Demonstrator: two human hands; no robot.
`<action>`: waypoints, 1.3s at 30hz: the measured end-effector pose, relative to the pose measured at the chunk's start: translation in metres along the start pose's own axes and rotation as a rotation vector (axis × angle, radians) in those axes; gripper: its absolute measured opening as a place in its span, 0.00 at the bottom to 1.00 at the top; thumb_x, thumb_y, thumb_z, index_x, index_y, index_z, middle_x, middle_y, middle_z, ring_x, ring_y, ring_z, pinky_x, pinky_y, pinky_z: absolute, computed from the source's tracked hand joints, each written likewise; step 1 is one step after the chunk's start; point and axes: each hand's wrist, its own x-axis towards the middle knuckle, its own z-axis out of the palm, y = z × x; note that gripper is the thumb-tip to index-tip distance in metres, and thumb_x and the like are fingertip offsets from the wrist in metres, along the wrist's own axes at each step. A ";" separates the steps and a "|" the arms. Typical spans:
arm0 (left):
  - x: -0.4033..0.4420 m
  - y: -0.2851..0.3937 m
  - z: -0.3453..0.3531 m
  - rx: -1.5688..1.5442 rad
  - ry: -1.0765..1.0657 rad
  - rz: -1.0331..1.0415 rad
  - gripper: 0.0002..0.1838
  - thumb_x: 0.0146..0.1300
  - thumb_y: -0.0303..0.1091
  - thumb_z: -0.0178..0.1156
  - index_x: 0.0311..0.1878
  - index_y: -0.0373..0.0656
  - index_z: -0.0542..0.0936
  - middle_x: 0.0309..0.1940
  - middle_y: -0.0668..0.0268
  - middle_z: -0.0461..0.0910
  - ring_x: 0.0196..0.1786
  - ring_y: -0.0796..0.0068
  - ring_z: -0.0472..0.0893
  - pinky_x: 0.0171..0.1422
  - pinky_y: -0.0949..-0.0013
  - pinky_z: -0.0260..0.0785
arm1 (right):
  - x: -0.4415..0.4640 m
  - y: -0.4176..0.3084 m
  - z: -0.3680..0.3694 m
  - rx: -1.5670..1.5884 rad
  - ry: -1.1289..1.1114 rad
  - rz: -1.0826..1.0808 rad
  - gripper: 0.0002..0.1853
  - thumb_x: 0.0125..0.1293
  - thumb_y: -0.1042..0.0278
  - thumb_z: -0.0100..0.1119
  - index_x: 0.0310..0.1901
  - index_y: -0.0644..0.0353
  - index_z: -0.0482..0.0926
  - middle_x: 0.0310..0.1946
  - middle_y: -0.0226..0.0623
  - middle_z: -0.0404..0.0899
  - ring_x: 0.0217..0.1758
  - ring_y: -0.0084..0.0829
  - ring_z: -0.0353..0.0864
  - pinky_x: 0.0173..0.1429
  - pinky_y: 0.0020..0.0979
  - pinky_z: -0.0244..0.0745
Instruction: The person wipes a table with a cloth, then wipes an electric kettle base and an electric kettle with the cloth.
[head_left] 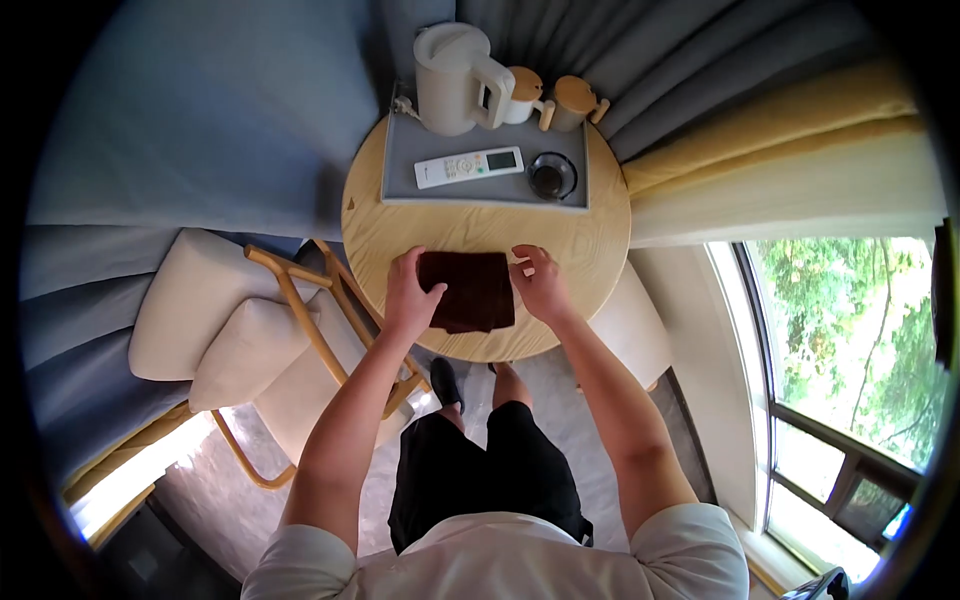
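Round wooden table point(385, 238) beneath a dark brown, roughly square folded cloth point(466, 291).

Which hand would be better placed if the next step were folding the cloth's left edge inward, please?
Left, I'd judge: the left hand is at that edge, its thumb over the cloth, while the right hand is by the opposite edge.

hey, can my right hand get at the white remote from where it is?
Probably yes: between your right hand and the white remote I see just bare tabletop and the tray's front edge.
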 end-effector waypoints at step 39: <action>0.213 0.160 0.003 -0.975 0.147 -0.142 0.24 0.84 0.53 0.58 0.65 0.41 0.79 0.48 0.70 0.84 0.43 0.83 0.79 0.43 0.73 0.75 | 0.190 -0.113 -0.026 0.324 0.095 -0.452 0.20 0.69 0.82 0.64 0.63 0.65 0.83 0.52 0.53 0.88 0.51 0.52 0.91 0.49 0.42 0.88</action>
